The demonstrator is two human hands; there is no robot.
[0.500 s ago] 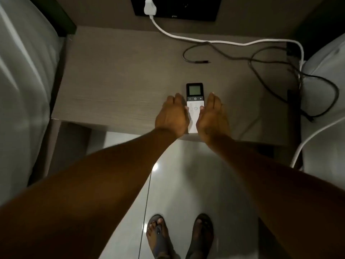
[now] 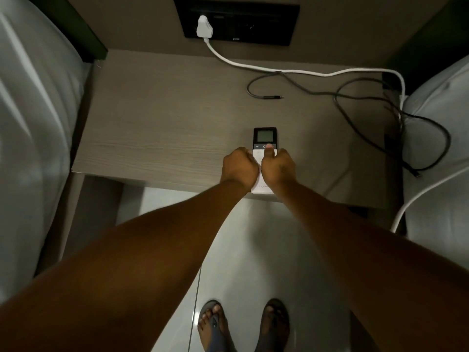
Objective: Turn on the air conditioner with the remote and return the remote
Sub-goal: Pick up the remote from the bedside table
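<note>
The air conditioner remote [image 2: 264,136], white with a black top and a small screen, lies near the front edge of the bedside table [image 2: 157,128]. My left hand [image 2: 239,166] curls around its left side and my right hand [image 2: 278,168] around its right side. The right thumb rests on the remote just below the black button strip. The remote's lower end sticks out between my wrists at the table's edge. No air conditioner is in view.
A white plug [image 2: 203,27] sits in a black wall socket panel [image 2: 241,21], its white cable running right. Dark cables [image 2: 355,97] lie on the table's back right. Beds with white sheets flank the table on both sides. My sandalled feet [image 2: 243,323] stand on the tiled floor.
Both hands have gone from flat and open beside the remote to curled around it, and the right thumb has come onto its face. The view has tilted slightly downwards.
</note>
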